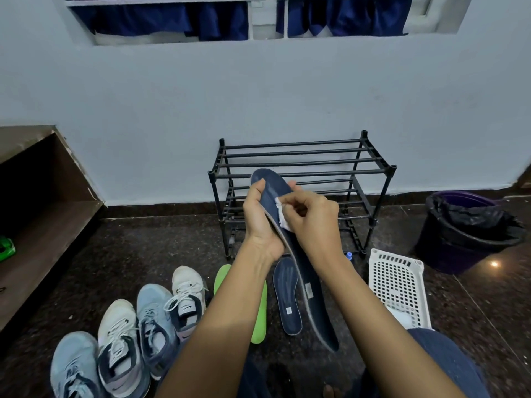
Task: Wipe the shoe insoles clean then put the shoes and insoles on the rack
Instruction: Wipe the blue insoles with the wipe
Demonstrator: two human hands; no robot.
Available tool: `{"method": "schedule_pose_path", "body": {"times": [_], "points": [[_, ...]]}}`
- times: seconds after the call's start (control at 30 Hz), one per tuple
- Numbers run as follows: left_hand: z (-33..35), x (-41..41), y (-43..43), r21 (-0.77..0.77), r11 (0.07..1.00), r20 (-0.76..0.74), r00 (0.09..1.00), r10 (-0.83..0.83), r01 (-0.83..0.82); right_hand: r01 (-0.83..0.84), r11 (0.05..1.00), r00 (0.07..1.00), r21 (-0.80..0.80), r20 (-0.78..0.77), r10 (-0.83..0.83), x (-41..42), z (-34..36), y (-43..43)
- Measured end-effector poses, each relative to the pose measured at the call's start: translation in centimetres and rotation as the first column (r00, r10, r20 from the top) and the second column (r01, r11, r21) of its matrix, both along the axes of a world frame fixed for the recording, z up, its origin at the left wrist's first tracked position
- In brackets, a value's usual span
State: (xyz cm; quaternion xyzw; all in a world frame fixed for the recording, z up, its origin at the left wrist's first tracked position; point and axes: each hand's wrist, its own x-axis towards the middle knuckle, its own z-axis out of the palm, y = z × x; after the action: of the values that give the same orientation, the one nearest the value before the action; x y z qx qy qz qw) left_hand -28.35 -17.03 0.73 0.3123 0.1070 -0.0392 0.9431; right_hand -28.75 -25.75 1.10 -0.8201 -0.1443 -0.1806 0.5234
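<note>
While the left grip wraps the forefoot of a long dark-blue foam insole, raised in front of the black tubular shoe rack, the right grip pinches a small white wad of cloth against its top face. Mid-wipe, by my reading.

Risks: the heel end hangs unsupported and hard rubbing could fold it or pull it free. The wad is small and may slip out.

A matching blue insole, a green insole and four laced sneakers lie on the floor, nearer the person than the rack.
</note>
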Motion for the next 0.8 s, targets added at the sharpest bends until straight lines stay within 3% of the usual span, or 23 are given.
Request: {"method": "schedule_pose_path", "body": {"times": [0.1, 0.23, 0.37, 0.57, 0.8], "points": [[0.3, 0.3, 0.6, -0.101, 0.995, 0.022, 1.0, 0.016, -0.014, -0.092, 0.996, 0.993, -0.014, -0.079, 0.091, -1.1, -0.1, -0.2], [0.4, 0.9, 0.9, -0.131, 0.99, 0.053, 0.997, 0.058, -0.051, -0.121, 0.993, 0.991, 0.019, -0.059, 0.122, -1.9, -0.4, 0.1], [-0.2, 0.6, 0.0, -0.057, 0.998, 0.068, 0.998, -0.006, 0.01, -0.07, 0.997, 0.997, 0.037, 0.043, 0.068, -0.9, -0.2, 0.7], [-0.7, 0.7, 0.2, -0.01, 0.997, 0.029, 0.996, -0.079, 0.079, 0.042, 0.997, 0.977, -0.07, 0.21, -0.026, -0.3, -0.5, 1.7], [-0.1, 0.7, 1.1, -0.07, 0.996, 0.015, 0.998, -0.057, 0.058, -0.158, 0.987, 0.987, -0.022, -0.045, 0.157, -1.6, -0.5, 0.1]]}}
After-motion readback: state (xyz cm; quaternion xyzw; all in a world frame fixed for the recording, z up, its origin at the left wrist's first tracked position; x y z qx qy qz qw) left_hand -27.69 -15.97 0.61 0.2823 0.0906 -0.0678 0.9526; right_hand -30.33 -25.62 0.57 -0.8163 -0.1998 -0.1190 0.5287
